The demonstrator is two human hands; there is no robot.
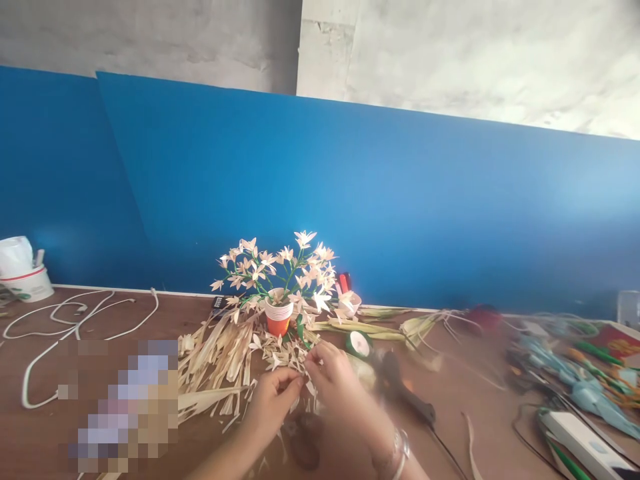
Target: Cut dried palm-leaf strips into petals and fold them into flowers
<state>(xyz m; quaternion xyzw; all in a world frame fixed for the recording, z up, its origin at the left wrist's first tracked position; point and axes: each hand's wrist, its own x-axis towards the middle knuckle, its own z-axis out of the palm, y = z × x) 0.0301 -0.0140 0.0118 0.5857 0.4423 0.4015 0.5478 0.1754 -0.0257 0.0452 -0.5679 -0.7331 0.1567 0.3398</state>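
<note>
My left hand (273, 398) is closed in a pinch over the table, close in front of the flowers. Just beside it on the right, my right hand (333, 377) is pinched too, with a bracelet on its wrist. What lies between the fingertips is too small and hidden to name. Pale pieces of dried husk (280, 352) lie right behind the fingers. Beyond them stands an orange-and-white paper cup (279, 317) holding green stems with several cream-coloured star-shaped flowers (305, 272). Long dried husk strips (227, 350) spread to the left of the cup.
A roll of green tape (359, 345) and a dark glue gun (403, 387) with a cord lie right of my hands. White cables (77, 323) and a white tub (30, 283) are at left. Far right are a power strip (585, 443) and blue material (590, 400). A blue panel (350, 187) stands behind.
</note>
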